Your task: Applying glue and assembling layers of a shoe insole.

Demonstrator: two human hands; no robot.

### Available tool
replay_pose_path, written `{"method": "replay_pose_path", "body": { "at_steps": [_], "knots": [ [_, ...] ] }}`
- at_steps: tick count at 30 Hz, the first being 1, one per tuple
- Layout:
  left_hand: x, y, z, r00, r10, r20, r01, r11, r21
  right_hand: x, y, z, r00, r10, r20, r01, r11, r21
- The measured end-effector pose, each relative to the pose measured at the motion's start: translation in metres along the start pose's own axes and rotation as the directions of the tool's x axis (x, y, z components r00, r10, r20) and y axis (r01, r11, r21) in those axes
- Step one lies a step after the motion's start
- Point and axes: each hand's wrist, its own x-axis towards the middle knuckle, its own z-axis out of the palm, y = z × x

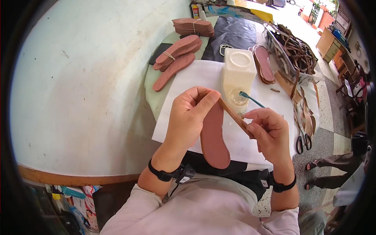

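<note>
My left hand (pixel 190 113) is closed on the upper end of a reddish-brown shoe insole (pixel 215 139), thumb on top, and the insole hangs down toward me. From that end a narrow brown strip (pixel 236 118) runs off to the right. My right hand (pixel 270 131) pinches the strip's other end between thumb and fingers, holding it away from the insole. Just beyond my hands lies a cream plastic jug (pixel 239 68) with an opening cut in its side. A teal-handled brush (pixel 252 100) rests in that opening.
Bundled insoles (pixel 192 27) and more tied insoles (pixel 180 51) lie at the far left of white paper (pixel 182 84). Further insoles (pixel 264 64) sit right of the jug. A clear bin (pixel 280 58) holds brown scraps; scissors (pixel 303 143) lie near the right edge. A person's legs (pixel 333 166) stand beyond.
</note>
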Motion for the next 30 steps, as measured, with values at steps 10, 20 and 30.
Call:
{"method": "replay_pose_path", "body": {
  "at_steps": [10, 20, 30],
  "knots": [
    [0.001, -0.009, 0.006, 0.999, -0.021, -0.049, 0.012, 0.986, -0.166, -0.011, 0.025, 0.016, 0.995, -0.055, -0.081, 0.050, 0.996, -0.068],
    [0.002, -0.018, 0.013, 0.997, -0.019, -0.076, -0.001, 0.965, -0.262, -0.014, 0.034, 0.023, 0.980, -0.187, -0.074, 0.159, 0.944, -0.291],
    [0.002, -0.023, 0.013, 0.997, 0.018, -0.079, -0.040, 0.958, -0.282, -0.014, 0.037, 0.029, 0.988, -0.127, -0.086, 0.101, 0.961, -0.259]
  ]
}}
